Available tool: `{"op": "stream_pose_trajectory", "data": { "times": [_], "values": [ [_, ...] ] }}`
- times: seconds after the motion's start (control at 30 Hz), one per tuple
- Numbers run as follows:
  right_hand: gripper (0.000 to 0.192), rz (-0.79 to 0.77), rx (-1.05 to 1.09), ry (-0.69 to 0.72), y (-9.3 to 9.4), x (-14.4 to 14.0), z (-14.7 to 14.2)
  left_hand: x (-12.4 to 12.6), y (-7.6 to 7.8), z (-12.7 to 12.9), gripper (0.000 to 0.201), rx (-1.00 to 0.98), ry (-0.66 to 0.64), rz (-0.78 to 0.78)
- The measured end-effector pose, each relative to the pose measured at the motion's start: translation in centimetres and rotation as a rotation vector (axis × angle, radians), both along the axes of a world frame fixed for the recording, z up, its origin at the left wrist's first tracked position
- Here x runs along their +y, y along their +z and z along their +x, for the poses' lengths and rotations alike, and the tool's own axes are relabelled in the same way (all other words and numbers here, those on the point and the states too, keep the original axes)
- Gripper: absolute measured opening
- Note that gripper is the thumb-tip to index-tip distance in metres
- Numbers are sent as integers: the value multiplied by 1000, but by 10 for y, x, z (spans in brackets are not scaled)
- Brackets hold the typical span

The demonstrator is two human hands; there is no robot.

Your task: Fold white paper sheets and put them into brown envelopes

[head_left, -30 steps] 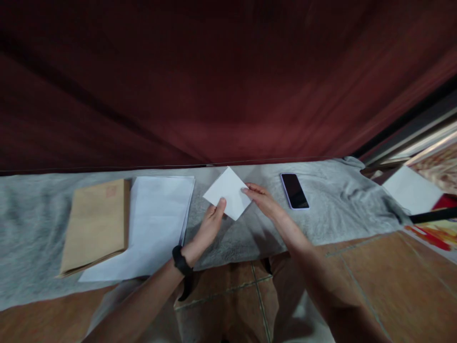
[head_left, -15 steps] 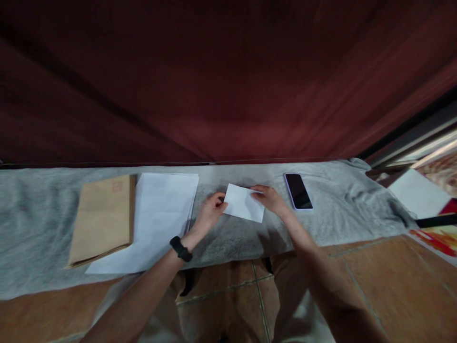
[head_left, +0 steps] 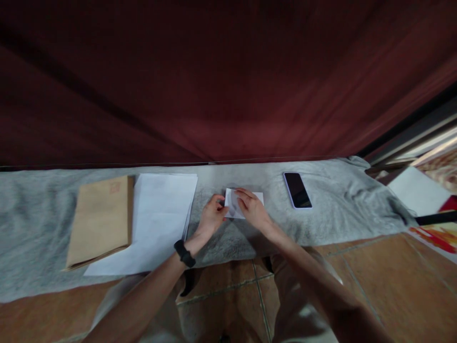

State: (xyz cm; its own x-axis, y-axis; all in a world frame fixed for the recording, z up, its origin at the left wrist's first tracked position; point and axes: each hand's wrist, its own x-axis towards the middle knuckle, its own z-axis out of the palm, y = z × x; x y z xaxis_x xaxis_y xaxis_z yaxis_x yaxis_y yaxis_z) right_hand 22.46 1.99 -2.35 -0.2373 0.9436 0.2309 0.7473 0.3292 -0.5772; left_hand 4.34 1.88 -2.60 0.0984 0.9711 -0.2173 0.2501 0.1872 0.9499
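A small white paper [head_left: 250, 200] is pinned flat on the grey cloth [head_left: 339, 209], left hand [head_left: 211, 215] gripping its left edge, right hand [head_left: 252, 209] pressed on top, likely to crease it. A phone [head_left: 297, 190] lies right, a paper stack [head_left: 157, 219] left.

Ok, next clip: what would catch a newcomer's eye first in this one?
Probably the two hands at the centre: the left hand and right hand both press on a small folded white paper lying on the grey cloth. To the left lie a stack of white sheets and a brown envelope; a dark phone lies to the right. A dark red curtain fills the upper half.
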Motion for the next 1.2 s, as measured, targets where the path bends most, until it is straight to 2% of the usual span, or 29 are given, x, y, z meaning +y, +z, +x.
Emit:
{"op": "stream_pose_trajectory", "data": {
  "times": [0.13,0.33,0.53,0.7,0.77,0.93,1.2],
  "values": [
    [43,2,-49,46,-12,-14,-17,-4,5,0,19,103,-37,23],
    [48,61,-288,21,-20,-27,-18,-5,14,2,23,526,-139,124],
    [52,101,-383,6,-22,-30,-17,-15,21,6,30,876,-228,192],
    [54,99,-420,20,-27,-31,-16,-16,4,9,45,892,-362,590],
    [55,95,-428,23,-28,-32,-15,-15,-6,9,56,909,-406,666],
    [56,92,-418,1,-30,-35,-5,-15,-20,3,68,978,-415,686],
    [57,36,-438,-110,-32,-36,35,-12,-17,-6,63,1055,-427,697]
  ]
}}
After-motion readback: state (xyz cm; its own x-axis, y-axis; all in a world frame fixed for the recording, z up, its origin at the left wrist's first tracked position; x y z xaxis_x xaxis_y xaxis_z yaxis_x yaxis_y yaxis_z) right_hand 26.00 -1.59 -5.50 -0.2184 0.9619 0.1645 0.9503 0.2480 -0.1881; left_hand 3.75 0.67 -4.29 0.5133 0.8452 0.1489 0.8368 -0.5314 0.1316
